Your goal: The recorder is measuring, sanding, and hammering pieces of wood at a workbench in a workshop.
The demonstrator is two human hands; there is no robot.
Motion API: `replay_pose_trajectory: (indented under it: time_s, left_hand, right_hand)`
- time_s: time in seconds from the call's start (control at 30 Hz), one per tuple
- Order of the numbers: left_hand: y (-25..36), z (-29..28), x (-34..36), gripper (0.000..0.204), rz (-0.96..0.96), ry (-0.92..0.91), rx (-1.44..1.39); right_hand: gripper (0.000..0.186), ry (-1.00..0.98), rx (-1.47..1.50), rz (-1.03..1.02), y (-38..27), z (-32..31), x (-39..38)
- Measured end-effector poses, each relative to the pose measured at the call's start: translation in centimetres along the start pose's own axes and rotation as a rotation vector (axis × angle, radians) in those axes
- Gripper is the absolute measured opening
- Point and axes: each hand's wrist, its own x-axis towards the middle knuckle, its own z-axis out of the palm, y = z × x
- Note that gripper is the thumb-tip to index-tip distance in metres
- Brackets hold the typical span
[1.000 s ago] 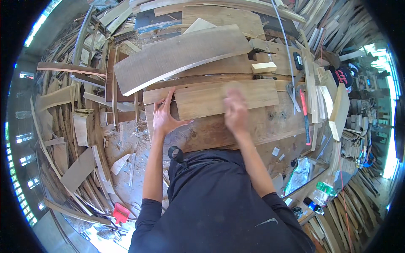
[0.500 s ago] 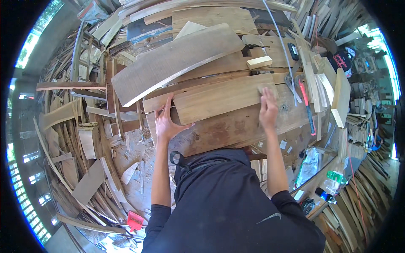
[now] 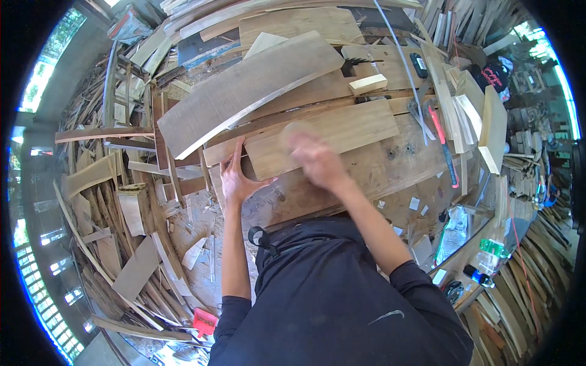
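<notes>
My left hand (image 3: 238, 182) rests with fingers spread at the left end of a long pale board (image 3: 360, 125), index finger on a short wooden piece (image 3: 218, 152) beside it and thumb along the near edge. My right hand (image 3: 314, 157) is motion-blurred over the board's left half, fingers bent on a tan, indistinct thing against the surface. Both boards lie on the worn wooden work surface (image 3: 305, 195). A broad grey-brown plank (image 3: 244, 85) lies angled just beyond them.
A small wood block (image 3: 368, 83), a black handheld object (image 3: 419, 64) and a red-handled tool (image 3: 442, 143) lie at the right, beside a long thin bar (image 3: 403, 61) and upright offcuts (image 3: 491, 125). Scrap wood (image 3: 116, 244) crowds the left; a red dustpan (image 3: 204, 320) is below.
My right hand moved rightward to the board's far end, then swept back left to near my left hand. My left hand stays at the board's left end.
</notes>
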Motion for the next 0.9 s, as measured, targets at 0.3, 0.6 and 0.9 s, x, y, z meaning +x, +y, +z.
replay_pose_trajectory:
  time_s: [0.3, 0.6, 0.9]
  left_hand:
    - [0.4, 0.1, 0.5, 0.144, 0.027, 0.007, -0.006]
    - [0.4, -0.5, 0.0, 0.145, -0.013, -0.041, -0.029]
    - [0.3, -0.2, 0.7, 0.146, 0.002, -0.050, -0.019]
  right_hand:
    - [0.020, 0.404, -0.151, 0.205, 2.3, -0.5, 2.4]
    - [0.023, 0.280, -0.100, 0.093, 2.3, -1.8, 1.3]
    - [0.018, 0.624, -0.200, 0.213, 7.0, -1.9, 0.7]
